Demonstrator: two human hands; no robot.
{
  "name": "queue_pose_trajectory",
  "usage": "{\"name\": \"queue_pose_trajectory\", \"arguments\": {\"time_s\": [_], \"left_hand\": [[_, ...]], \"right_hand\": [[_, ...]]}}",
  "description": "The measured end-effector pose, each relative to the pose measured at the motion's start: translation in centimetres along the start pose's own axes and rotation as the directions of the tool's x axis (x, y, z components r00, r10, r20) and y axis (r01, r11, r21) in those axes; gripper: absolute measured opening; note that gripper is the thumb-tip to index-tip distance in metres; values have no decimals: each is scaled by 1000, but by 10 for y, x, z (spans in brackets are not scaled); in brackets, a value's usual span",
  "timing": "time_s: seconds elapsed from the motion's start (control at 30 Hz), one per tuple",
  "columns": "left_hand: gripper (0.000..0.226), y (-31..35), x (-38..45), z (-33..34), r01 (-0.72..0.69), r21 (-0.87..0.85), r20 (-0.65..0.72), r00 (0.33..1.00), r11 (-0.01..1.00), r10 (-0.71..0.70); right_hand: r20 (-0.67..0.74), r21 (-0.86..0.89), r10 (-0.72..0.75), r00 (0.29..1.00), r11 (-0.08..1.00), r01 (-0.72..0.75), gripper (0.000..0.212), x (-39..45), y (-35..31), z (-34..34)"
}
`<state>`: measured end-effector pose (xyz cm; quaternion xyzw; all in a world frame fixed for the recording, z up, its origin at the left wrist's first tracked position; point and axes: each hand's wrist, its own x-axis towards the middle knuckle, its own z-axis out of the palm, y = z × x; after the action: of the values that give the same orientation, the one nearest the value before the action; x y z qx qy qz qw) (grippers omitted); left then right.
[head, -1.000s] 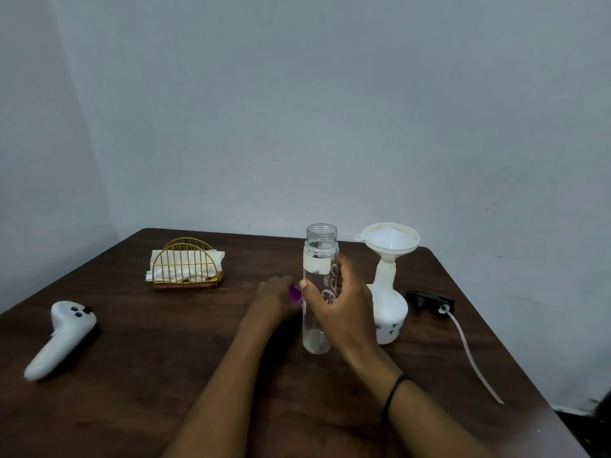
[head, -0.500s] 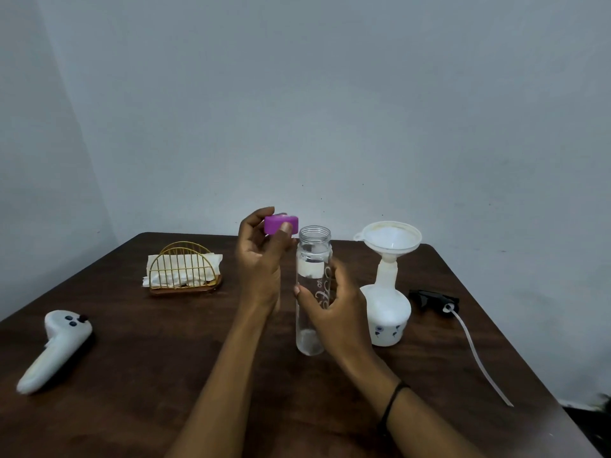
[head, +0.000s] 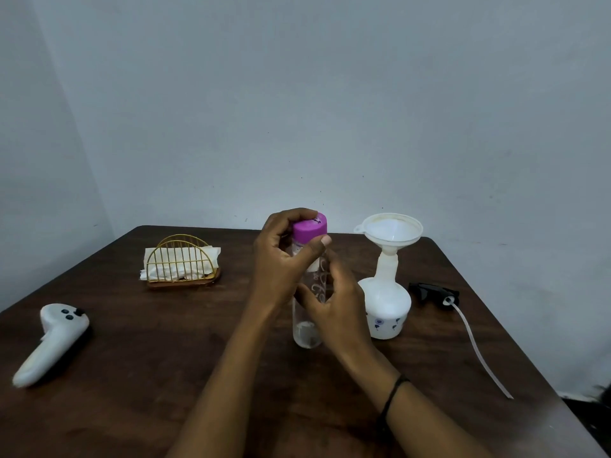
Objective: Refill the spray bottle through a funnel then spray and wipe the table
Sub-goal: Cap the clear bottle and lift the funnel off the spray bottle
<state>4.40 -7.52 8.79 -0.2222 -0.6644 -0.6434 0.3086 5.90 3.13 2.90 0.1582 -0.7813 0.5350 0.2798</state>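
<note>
Gold wire napkin holder [head: 183, 261] near tabletop's far-left corner, untouched. Left hand [head: 281, 259] pinching purple cap [head: 310, 229] onto clear water bottle [head: 307, 332]; right hand [head: 334, 302] clasps its body. White spray bottle [head: 385, 309], funnel [head: 391, 230] seated, toward far-right corner; black trigger head [head: 429, 290] off. Pouring apparently done; spraying, wiping remain.

the left hand [head: 281, 259] grips the purple cap [head: 310, 229] atop the clear bottle [head: 307, 332], held upright by the right hand [head: 334, 312] mid-tabletop, just beside the funnel [head: 391, 228] seated in the white spray bottle [head: 385, 305]
</note>
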Motion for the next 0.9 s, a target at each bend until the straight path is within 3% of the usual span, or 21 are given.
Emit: {"name": "queue_pose_trajectory", "arguments": {"time_s": [0.23, 0.37, 0.53, 0.6, 0.77, 0.9], "left_hand": [[34, -5, 4, -9, 36, 104, 96, 994, 994, -46], [36, -8, 4, -8, 64, 11, 135, 989, 998, -64], [42, -16, -1, 10, -21, 111, -78, 996, 994, 30], [40, -16, 0, 13, -27, 119, -96, 995, 993, 39], [38, -12, -2, 13, 92, -97, 32, 995, 991, -90], [56, -11, -2, 15, 106, -120, -53, 992, 987, -113]], "right_hand": [[14, 24, 7, 1000, 1000, -7, 63, 0, 1, 2], [20, 29, 18, 1000, 999, -18, 60, 1, 2, 1], [-2, 9, 17, 1000, 1000, -17, 61, 0, 1, 2], [-5, 17, 17, 1000, 1000, -16, 60, 0, 0, 1], [0, 38, 25, 1000, 999, -25, 56, -1, 2, 0], [16, 30, 31, 999, 999, -32, 62, -1, 3, 1]]}}
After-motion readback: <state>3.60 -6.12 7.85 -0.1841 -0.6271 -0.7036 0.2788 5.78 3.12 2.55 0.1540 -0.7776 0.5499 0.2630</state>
